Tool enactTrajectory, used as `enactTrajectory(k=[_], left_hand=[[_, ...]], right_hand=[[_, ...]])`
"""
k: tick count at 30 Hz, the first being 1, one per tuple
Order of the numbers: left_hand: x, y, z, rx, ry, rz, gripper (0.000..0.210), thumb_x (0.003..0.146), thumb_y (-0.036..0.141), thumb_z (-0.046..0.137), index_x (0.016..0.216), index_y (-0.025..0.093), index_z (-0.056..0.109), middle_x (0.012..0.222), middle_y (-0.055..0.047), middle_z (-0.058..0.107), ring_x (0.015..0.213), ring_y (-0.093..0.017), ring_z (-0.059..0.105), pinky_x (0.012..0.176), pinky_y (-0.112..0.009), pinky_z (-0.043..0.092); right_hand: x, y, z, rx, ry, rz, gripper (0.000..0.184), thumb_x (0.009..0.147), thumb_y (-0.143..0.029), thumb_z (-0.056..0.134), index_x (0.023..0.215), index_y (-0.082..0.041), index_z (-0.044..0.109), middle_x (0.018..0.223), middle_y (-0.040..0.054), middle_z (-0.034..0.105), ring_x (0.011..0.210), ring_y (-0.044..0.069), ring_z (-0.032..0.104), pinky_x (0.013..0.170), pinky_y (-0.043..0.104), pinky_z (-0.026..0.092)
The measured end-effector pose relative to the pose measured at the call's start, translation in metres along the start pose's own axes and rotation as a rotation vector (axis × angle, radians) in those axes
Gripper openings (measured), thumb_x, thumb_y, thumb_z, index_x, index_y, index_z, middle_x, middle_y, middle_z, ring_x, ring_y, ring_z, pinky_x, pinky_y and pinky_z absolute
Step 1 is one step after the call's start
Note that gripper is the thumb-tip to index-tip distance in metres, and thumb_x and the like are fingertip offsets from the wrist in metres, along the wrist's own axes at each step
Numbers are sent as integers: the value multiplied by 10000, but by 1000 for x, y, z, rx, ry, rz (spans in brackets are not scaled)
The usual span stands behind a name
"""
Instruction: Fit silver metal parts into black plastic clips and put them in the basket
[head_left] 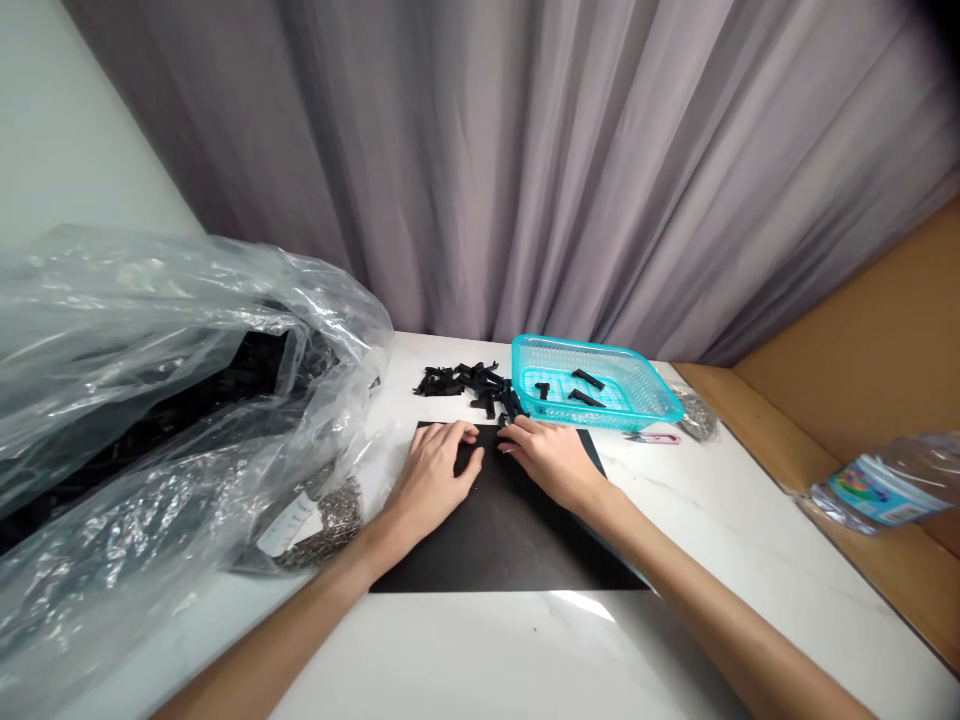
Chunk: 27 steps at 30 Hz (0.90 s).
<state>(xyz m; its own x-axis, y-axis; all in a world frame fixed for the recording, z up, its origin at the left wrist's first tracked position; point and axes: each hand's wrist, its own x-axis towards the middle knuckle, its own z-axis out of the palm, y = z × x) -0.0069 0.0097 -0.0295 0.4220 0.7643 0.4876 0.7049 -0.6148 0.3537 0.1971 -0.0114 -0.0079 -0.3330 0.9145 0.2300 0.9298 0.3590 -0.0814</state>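
Observation:
My left hand (442, 465) rests over the far left part of a black mat (502, 545). Its fingers are loosely bent, the thumb stands apart from them, and I see nothing held. Beside it, my right hand (551, 455) has its fingertips drawn together at the mat's far edge. A small shiny bit shows by those fingertips, too small to name. Just beyond the fingers lies a loose pile of small black plastic parts (450, 381), reaching up to the basket. The nearest parts sit right at my right fingertips; whether they touch is unclear.
A turquoise plastic basket (652, 408) with several black parts stands behind my right hand. Pink-handled snips (664, 438) and a bag of small metal pieces (697, 415) lie nearby. Left are a large clear bag (300, 270) of black parts and another metal-filled bag (330, 525). A plastic bottle (885, 485) lies right.

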Motion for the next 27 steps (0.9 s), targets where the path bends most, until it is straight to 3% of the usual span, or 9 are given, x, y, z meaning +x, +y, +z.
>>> enactTrajectory(k=[3, 5, 10, 14, 17, 19, 22, 27], left_hand=[[-2, 6, -4, 7, -21, 56, 420, 857, 303, 752, 1246, 237, 608, 1159, -69, 716, 1115, -299, 635, 1041, -492, 415], [-3, 10, -6, 31, -45, 120, 504, 831, 339, 797, 1292, 256, 612, 1195, -70, 696, 1152, -309, 610, 1067, -506, 392], [-7, 22, -10, 43, -62, 251, 373, 879, 375, 784, 1209, 245, 666, 1183, -59, 687, 1123, -284, 615, 1062, -492, 388], [-13, 39, -12, -47, -42, 293, 332, 916, 418, 750, 1168, 228, 649, 1140, -46, 709, 1059, -257, 643, 1023, -451, 421], [-18, 51, -12, -96, -7, 340, 373, 881, 432, 792, 1123, 196, 634, 1059, -45, 729, 988, -253, 648, 974, -431, 443], [-21, 55, -11, -122, 25, 357, 326, 878, 393, 804, 1064, 189, 631, 982, -25, 731, 930, -234, 648, 959, -419, 440], [-22, 57, -9, -153, 61, 340, 154, 932, 279, 753, 970, 198, 628, 876, 18, 713, 842, -189, 644, 950, -398, 424], [-20, 55, -8, -170, 62, 372, 44, 990, 211, 676, 959, 198, 648, 833, 31, 694, 769, -151, 638, 976, -397, 419]], right_hand=[[-13, -2, -1, 132, 29, -17, 216, 1078, -330, 538, 1196, -226, 687, 1133, 51, 746, 963, 205, 730, 710, 271, 447], [-22, -2, -1, 359, 102, -23, 232, 1088, -341, 508, 1152, -222, 697, 1097, 48, 744, 930, 192, 712, 748, 273, 464], [-44, -1, -5, 991, 264, 133, 486, 1111, -493, 347, 1101, -183, 721, 862, 43, 686, 758, 172, 623, 756, 299, 492], [-57, 1, -4, 1087, 345, 265, 589, 1095, -565, 343, 1008, -184, 784, 944, 67, 689, 872, 182, 607, 842, 314, 464], [-61, 2, 1, 1213, 275, 316, 610, 1075, -607, 366, 991, -175, 790, 684, -3, 527, 626, 135, 476, 636, 293, 402], [-61, 2, 5, 1353, 183, 287, 571, 1058, -617, 419, 1067, -163, 766, 631, -39, 460, 539, 107, 409, 555, 277, 354], [-60, -1, 9, 1494, 96, 239, 534, 1029, -616, 499, 1111, -142, 733, 671, -29, 541, 511, 86, 444, 528, 257, 376], [-61, -2, 10, 1586, 113, 260, 528, 1006, -624, 539, 1102, -137, 718, 718, -2, 608, 532, 94, 516, 497, 237, 433]])
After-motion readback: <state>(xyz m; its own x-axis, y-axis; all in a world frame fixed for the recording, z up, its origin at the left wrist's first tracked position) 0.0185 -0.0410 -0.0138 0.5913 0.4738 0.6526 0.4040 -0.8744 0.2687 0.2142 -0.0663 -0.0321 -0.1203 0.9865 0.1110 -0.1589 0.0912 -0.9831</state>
